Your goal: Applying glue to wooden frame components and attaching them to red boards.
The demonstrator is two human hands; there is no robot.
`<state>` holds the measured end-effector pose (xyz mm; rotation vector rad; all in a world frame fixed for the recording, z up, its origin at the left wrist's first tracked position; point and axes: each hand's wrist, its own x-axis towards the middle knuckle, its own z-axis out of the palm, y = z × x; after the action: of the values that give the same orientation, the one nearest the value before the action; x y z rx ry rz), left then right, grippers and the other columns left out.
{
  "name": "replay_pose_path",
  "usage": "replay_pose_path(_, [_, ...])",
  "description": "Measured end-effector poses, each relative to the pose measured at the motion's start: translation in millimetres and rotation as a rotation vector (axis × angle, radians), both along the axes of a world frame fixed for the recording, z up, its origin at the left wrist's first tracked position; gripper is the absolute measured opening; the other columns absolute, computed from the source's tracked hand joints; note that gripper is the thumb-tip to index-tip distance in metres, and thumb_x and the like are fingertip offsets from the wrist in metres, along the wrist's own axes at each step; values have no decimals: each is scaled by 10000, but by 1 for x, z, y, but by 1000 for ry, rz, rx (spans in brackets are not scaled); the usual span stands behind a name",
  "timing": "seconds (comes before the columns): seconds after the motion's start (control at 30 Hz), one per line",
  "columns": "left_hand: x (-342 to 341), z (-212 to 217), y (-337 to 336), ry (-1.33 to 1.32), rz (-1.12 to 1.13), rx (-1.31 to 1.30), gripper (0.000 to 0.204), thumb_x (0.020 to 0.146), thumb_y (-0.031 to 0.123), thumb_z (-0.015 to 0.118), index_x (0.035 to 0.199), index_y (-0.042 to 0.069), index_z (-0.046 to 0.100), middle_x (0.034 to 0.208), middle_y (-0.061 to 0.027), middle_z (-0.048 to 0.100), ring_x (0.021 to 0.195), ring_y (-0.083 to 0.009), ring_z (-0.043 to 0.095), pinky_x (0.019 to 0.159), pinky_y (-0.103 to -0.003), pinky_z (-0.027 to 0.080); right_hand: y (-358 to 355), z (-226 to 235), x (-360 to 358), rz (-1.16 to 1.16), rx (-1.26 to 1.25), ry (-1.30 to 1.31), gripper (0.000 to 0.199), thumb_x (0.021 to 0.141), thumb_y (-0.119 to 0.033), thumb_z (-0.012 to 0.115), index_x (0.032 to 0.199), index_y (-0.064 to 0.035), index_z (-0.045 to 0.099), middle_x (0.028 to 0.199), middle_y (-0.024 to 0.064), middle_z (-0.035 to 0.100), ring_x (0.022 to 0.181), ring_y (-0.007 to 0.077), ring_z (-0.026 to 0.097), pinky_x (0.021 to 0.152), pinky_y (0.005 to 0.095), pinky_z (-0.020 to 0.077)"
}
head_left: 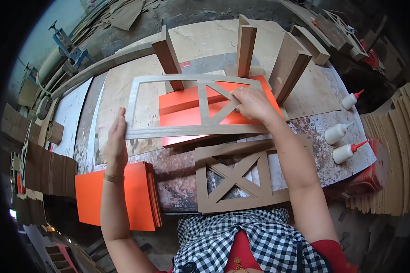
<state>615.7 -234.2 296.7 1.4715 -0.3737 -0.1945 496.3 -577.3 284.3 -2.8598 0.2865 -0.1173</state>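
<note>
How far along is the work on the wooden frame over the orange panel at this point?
Done: a cut-out frame with crossed bars lies near the body. In hand: the left hand steadies the end of a pale wooden frame while the right hand presses its crossed bars over an orange panel. Left: a stack of orange panels waits, and three glue bottles stand untouched.

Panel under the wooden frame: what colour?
Bright orange panel, seen through the wooden frame; head view.
</note>
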Motion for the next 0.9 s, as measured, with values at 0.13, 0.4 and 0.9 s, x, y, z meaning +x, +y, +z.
replay_pose_path(0.13, [4, -26, -11, 100, -112, 109, 488, 955, 258, 375, 1334, -48, 332, 1395, -175, 330, 1275, -221, 343, 1048, -294, 262, -20, -14, 18, 14, -75, 44, 54, 690, -14, 544, 741, -23, 561, 862, 112, 617, 768, 328, 561, 692, 410, 437])
replay_pose_path(0.4, [-10, -52, -50, 108, -149, 325, 535, 946, 266, 391, 1348, -66, 273, 1409, -202, 283, 1287, -260, 303, 1052, -313, 252, -46, -22, 22, 22, -86, 154, 174, 707, -44, 541, 874, -27, 588, 935, 95, 616, 828, 315, 549, 728, 389, 428])
replay_pose_path(0.9, [-9, -79, -71, -13, -40, 793, 669, 919, 356, 410, 1372, -73, 169, 1438, -249, 170, 1333, -369, 161, 1084, -412, 169, -69, -61, 2, -112, 73, -2, 602, 837, -533, 470, 1253, -99, 514, 1393, 71, 380, 1320, 243, 275, 1075, 414, 213])
